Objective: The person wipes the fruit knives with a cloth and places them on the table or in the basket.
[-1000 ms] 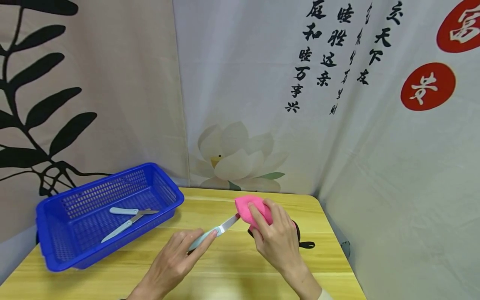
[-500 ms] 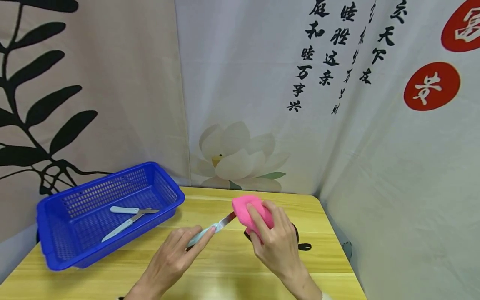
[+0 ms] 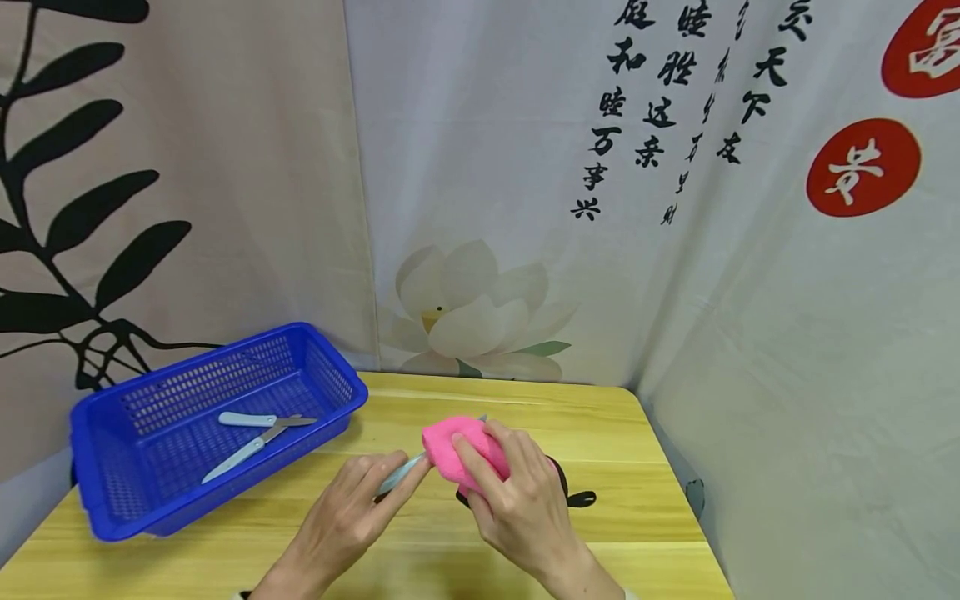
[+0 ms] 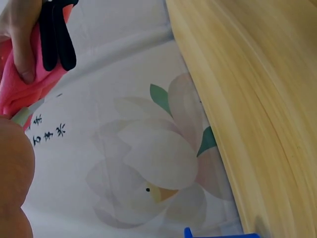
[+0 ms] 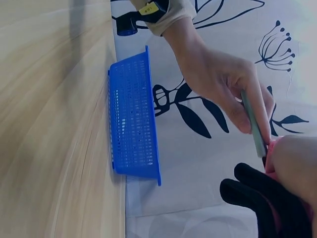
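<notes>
My left hand (image 3: 337, 508) grips a small knife by its pale blue handle (image 3: 399, 472), index finger stretched along it. A bright pink cloth (image 3: 448, 440) with black trim lies over the blade, only a bit of the tip showing past its far edge. My right hand (image 3: 521, 496) holds this cloth from above, fingers pressed into it. In the right wrist view the knife handle (image 5: 253, 126) runs from the left hand (image 5: 223, 77) into the pink fabric, beside black loops (image 5: 255, 193). The left wrist view shows the cloth (image 4: 47, 84) bunched under the right fingers.
A blue mesh basket (image 3: 255, 367) stands at the left of the wooden table (image 3: 630, 467). Inside it lie two knives with pale handles, one knife (image 3: 247, 421) crossing the other (image 3: 236, 461). A printed curtain (image 3: 495, 167) hangs behind the table.
My right hand and the pink cloth have moved left and slightly down, sliding from the blade's tip over the blade toward the handle. The left hand has stayed nearly in place.
</notes>
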Available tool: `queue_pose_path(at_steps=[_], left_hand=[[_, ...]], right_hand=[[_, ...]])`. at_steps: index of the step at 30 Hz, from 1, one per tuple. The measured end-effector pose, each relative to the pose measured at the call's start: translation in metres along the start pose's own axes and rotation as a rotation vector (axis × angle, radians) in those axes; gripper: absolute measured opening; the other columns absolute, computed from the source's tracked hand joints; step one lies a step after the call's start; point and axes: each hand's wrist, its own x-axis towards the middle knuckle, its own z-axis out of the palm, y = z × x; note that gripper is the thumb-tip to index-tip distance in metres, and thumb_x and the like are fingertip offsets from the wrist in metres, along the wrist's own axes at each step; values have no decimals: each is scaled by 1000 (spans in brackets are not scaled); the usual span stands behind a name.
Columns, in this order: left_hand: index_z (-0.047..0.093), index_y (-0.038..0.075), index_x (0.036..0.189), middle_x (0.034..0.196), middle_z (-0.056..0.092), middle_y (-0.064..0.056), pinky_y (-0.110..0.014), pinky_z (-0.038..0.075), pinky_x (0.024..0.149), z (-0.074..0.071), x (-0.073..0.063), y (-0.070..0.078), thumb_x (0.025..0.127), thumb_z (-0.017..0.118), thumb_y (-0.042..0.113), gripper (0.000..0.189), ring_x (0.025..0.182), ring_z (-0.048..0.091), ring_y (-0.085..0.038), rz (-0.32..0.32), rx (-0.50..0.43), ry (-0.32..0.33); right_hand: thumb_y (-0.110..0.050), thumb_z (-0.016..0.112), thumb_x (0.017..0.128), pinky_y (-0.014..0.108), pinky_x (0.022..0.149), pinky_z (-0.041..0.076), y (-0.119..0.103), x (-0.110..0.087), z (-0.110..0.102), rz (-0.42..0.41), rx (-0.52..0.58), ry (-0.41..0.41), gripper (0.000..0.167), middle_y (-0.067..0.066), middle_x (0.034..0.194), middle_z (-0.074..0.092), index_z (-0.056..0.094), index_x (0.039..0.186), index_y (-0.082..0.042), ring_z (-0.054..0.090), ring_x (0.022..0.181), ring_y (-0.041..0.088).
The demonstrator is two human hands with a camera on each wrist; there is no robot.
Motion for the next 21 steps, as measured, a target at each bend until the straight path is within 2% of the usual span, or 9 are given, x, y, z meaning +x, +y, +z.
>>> queue_pose_path(at_steps=[5,13,18,21], left_hand=[[80,5,133,114,74,-14,-34,55,77,-2,-4,-1,122,42,6,39,92,62,-23,-10,22,-17],[80,7,134,112,73,-12,-33,54,75,-7,-6,-2,123,42,8,39,91,61,-23,-27,37,-33],[80,8,134,113,73,-12,-32,51,74,-12,-9,-5,123,41,10,41,90,59,-22,-55,16,-50],[81,8,133,112,73,-12,-33,51,74,-18,-10,-12,124,40,11,42,90,59,-22,-104,3,-48]], right_hand=[[-19,71,96,36,72,61,10,-2,5,14,-28,-1,46,20,131,70,76,142,-16,63,92,27],[-16,92,81,43,77,64,28,-7,11,73,-64,-41,63,22,132,69,76,142,-16,65,97,30],[-15,94,78,45,76,63,38,-11,11,119,-85,-56,63,23,131,68,76,139,-15,64,95,31],[-13,93,78,45,75,63,41,-13,10,140,-85,-54,63,23,130,68,76,138,-16,63,95,32]])
